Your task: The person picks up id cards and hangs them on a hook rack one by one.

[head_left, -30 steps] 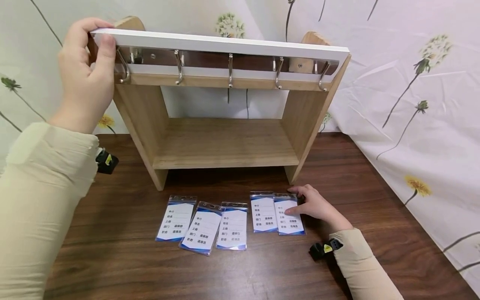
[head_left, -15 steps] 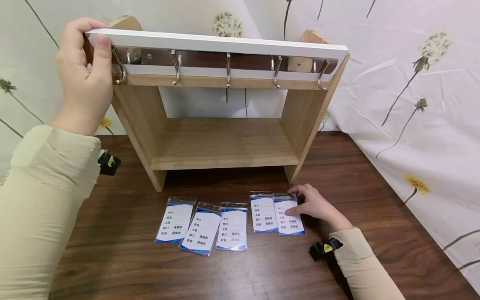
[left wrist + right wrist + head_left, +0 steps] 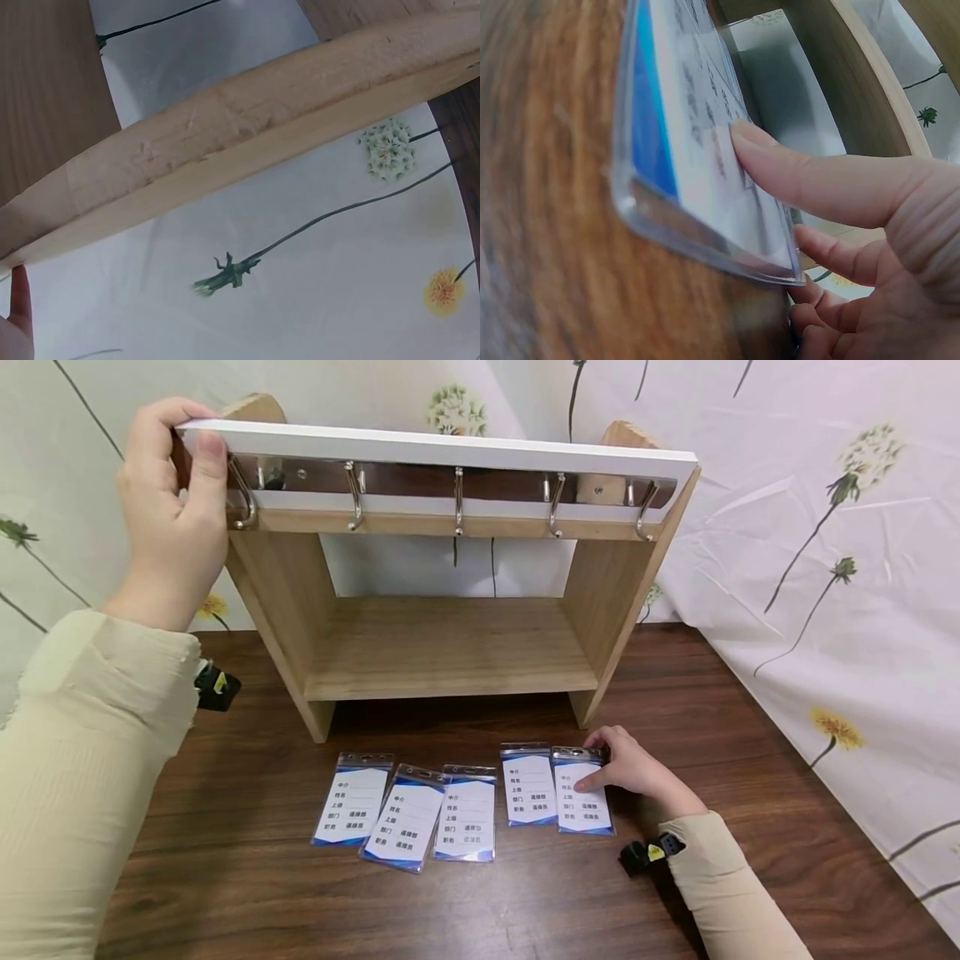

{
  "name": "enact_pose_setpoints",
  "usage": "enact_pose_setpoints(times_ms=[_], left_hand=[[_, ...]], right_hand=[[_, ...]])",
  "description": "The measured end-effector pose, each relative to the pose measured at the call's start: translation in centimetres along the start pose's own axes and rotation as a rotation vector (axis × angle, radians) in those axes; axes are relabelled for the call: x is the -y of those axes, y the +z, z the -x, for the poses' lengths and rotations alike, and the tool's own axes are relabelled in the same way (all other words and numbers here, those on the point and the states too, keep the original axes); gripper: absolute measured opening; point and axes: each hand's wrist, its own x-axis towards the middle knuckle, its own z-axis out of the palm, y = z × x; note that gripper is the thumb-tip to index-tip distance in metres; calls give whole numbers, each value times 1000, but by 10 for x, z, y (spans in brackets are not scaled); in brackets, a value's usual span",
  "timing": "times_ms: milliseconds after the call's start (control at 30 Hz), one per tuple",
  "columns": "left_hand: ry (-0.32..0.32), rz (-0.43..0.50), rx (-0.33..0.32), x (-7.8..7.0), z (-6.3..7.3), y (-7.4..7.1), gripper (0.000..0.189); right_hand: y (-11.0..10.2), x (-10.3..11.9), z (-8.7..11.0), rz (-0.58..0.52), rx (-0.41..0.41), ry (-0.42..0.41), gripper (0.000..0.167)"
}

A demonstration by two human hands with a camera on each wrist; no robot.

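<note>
My left hand grips the top left corner of a wooden rack, its thumb over the front of the white board that carries the hooks. In the left wrist view, a fingertip shows below the wooden side panel. My right hand pinches the rightmost ID badge in its clear sleeve. In the right wrist view, the thumb lies on the badge's printed face, and the other fingers are at its edge.
Left of that badge lies another badge, a gap away from a left badge, a tilted badge and a third badge. Several metal hooks line the rack's front. Flower-patterned cloth hangs behind the dark wooden table.
The rightmost badge has shifted slightly right with my right hand, away from its neighbour, which it had overlapped. My left hand keeps its grip on the rack.
</note>
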Motion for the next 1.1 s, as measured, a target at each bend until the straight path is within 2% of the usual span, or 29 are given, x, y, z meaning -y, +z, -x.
enact_pose_setpoints(times_ms=[200,333,467,600,900,1100], left_hand=[[-46,26,44,-4,-1,-1,19],[-32,20,50,-4,-1,0,19],[3,7,38,-2,0,0,20],[29,-13,34,0,0,-1,20],[32,-28,29,0,0,-2,20],[19,-42,37,0,1,-2,20]], right_hand=[[-1,0,0,-53,-27,14,56],[-3,-2,0,-70,-49,35,54],[-6,-1,1,-96,-65,4,52],[-10,0,1,-166,-74,-15,48],[-15,11,5,-271,-100,73,46],[-20,19,9,-378,-75,75,41]])
